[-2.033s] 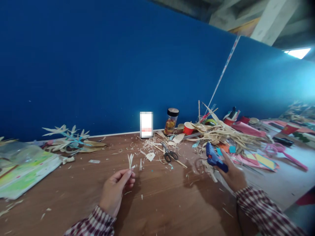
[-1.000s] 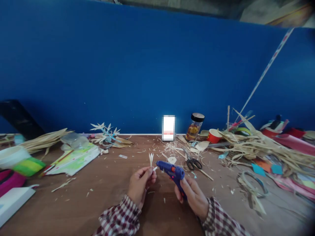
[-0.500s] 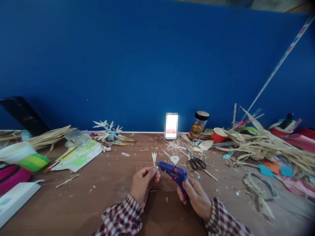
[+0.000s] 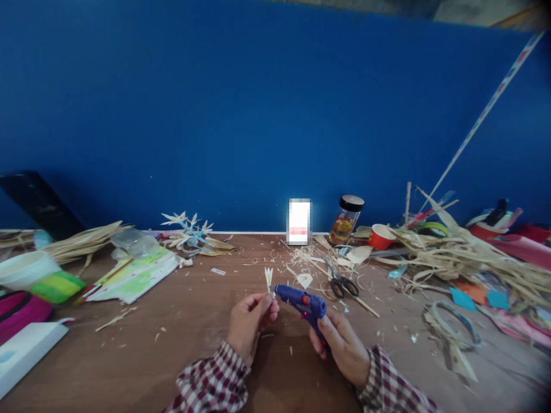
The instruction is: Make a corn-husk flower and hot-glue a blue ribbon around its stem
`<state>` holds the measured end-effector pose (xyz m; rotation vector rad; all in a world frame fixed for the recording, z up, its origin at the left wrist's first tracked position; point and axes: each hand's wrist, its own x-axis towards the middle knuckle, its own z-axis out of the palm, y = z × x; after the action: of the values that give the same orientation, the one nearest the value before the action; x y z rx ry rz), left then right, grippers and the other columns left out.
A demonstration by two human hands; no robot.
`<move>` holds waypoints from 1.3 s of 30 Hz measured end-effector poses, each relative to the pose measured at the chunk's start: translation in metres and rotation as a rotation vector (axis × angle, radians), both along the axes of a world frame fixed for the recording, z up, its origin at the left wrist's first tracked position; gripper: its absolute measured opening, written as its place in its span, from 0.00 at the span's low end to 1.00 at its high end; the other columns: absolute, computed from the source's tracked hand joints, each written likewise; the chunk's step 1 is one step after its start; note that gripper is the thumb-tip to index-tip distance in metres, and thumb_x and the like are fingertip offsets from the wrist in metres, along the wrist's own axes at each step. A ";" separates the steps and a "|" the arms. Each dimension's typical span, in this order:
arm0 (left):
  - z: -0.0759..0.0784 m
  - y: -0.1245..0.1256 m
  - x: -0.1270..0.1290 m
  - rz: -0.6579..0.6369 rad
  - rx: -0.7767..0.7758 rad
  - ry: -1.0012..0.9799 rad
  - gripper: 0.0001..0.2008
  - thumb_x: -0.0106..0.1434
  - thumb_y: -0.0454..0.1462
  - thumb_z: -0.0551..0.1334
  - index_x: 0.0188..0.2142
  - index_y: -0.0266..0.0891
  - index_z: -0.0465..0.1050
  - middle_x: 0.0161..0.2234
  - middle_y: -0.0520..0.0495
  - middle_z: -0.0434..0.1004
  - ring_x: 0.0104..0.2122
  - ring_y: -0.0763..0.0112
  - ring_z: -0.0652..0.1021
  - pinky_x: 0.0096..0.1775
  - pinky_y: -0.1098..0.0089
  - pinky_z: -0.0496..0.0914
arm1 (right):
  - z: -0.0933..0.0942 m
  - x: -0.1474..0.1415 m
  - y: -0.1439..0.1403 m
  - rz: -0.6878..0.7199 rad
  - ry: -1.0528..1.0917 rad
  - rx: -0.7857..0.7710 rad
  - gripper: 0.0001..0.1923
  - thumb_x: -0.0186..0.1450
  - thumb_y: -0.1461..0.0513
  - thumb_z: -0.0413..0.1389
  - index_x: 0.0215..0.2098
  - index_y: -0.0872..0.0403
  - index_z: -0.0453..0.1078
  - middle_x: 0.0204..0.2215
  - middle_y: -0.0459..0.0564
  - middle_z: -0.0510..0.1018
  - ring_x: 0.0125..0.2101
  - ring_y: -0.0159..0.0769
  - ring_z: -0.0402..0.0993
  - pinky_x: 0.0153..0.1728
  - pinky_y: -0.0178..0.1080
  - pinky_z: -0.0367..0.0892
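Observation:
Between thumb and fingers, my left hand [image 4: 253, 321] pinches a small pale flower-like piece [image 4: 269, 276] made of narrow pointed strips, which stand upright and fan out at the top. A blue hot glue gun [image 4: 301, 301] is gripped by its handle in my right hand [image 4: 342, 344]; a small red light glows on its side. The gun's nozzle points left and is right at the base of the strips, by my left fingertips. Whether it touches them I cannot tell. Most of the handle is hidden behind my right fingers.
Black-handled scissors [image 4: 343, 285] lie beyond the gun among pale shavings. Behind them stand a lidded jar [image 4: 345, 221] and a red paper cup [image 4: 381, 236]. Dried strips [image 4: 460, 252] pile up at right. A branch-like piece [image 4: 189, 229], a painted sheet [image 4: 133, 275] and a white box [image 4: 30, 353] are at left.
Both hands keep almost the same pose, with the glue gun's nozzle still at the base of the pale strips. The whole view has shifted very slightly.

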<state>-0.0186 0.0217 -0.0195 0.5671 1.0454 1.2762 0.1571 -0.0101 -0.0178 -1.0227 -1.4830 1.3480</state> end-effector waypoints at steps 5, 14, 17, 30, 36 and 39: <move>0.002 0.001 0.001 -0.006 -0.001 0.004 0.11 0.44 0.37 0.68 0.27 0.31 0.73 0.22 0.47 0.74 0.22 0.78 0.73 0.25 0.78 0.70 | 0.000 0.001 0.001 -0.003 0.005 -0.001 0.18 0.64 0.51 0.41 0.36 0.57 0.63 0.15 0.41 0.64 0.14 0.24 0.56 0.15 0.28 0.54; 0.001 0.000 0.001 -0.009 0.001 -0.003 0.12 0.44 0.37 0.68 0.26 0.31 0.73 0.22 0.47 0.74 0.22 0.78 0.73 0.25 0.79 0.69 | -0.002 0.002 0.002 0.005 -0.012 0.004 0.19 0.64 0.51 0.41 0.37 0.57 0.63 0.14 0.41 0.63 0.14 0.24 0.55 0.15 0.29 0.53; 0.000 0.000 0.001 -0.025 0.011 0.006 0.11 0.45 0.37 0.67 0.27 0.31 0.73 0.22 0.47 0.74 0.22 0.78 0.72 0.25 0.79 0.69 | -0.002 0.002 0.002 0.002 -0.005 -0.003 0.19 0.64 0.51 0.41 0.37 0.57 0.63 0.15 0.41 0.64 0.14 0.24 0.55 0.15 0.29 0.53; 0.003 0.000 0.000 -0.031 0.002 -0.002 0.11 0.45 0.38 0.67 0.27 0.31 0.74 0.23 0.47 0.74 0.22 0.78 0.73 0.25 0.79 0.69 | 0.000 0.002 0.002 -0.001 -0.019 -0.009 0.18 0.64 0.51 0.41 0.36 0.56 0.63 0.14 0.41 0.63 0.13 0.24 0.55 0.15 0.28 0.52; 0.004 0.000 0.001 -0.044 -0.003 0.004 0.11 0.45 0.38 0.67 0.26 0.30 0.74 0.22 0.47 0.73 0.21 0.79 0.72 0.24 0.79 0.69 | 0.000 0.003 0.002 -0.007 -0.003 -0.008 0.19 0.63 0.50 0.41 0.36 0.56 0.63 0.14 0.40 0.63 0.14 0.24 0.55 0.15 0.28 0.53; 0.004 0.001 0.001 -0.035 0.011 -0.001 0.11 0.45 0.38 0.67 0.26 0.30 0.74 0.21 0.47 0.73 0.21 0.79 0.71 0.24 0.79 0.68 | 0.000 0.002 0.001 0.005 -0.020 -0.028 0.19 0.63 0.50 0.41 0.36 0.56 0.63 0.15 0.41 0.63 0.14 0.24 0.55 0.16 0.28 0.53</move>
<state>-0.0177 0.0222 -0.0155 0.5905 1.0240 1.2526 0.1594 -0.0090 -0.0182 -1.0536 -1.4858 1.3698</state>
